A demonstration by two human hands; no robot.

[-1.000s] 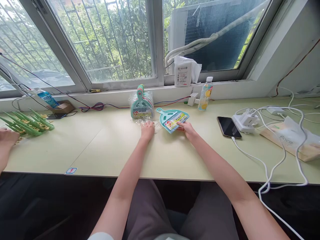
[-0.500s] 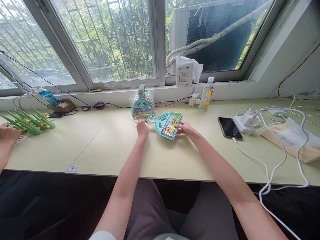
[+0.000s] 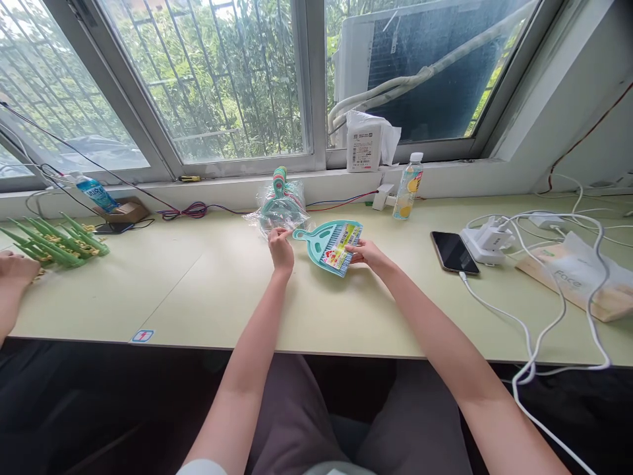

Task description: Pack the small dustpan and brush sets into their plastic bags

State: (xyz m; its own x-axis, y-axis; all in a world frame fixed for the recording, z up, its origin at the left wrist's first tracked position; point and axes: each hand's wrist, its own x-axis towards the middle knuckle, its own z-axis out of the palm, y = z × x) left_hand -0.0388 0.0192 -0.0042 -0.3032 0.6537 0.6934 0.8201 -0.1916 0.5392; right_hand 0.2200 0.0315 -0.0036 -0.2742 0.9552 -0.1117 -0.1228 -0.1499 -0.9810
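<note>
A small teal dustpan (image 3: 316,245) with a brush and a bright printed label hangs just over the table, its handle pointing left. My right hand (image 3: 366,253) is closed on its wide label end, thumb on top. My left hand (image 3: 281,252) is pinched on a crumpled clear plastic bag (image 3: 264,216), close to the dustpan's handle tip. That bag lies over a stack of similar dustpans (image 3: 279,181), with teal, red and green handles, at the windowsill. The bag partly covers the front of the stack.
At the far left, a co-worker's hand (image 3: 18,269) is beside green plant-like pieces (image 3: 59,241). A drink bottle (image 3: 409,187) stands near the sill. On the right lie a phone (image 3: 453,252), white chargers (image 3: 489,239), looping cables and a tissue pack (image 3: 578,270).
The clear bag has risen and spread over the stack's front with my left hand, which moved slightly up. My right hand and the dustpan have barely moved.
</note>
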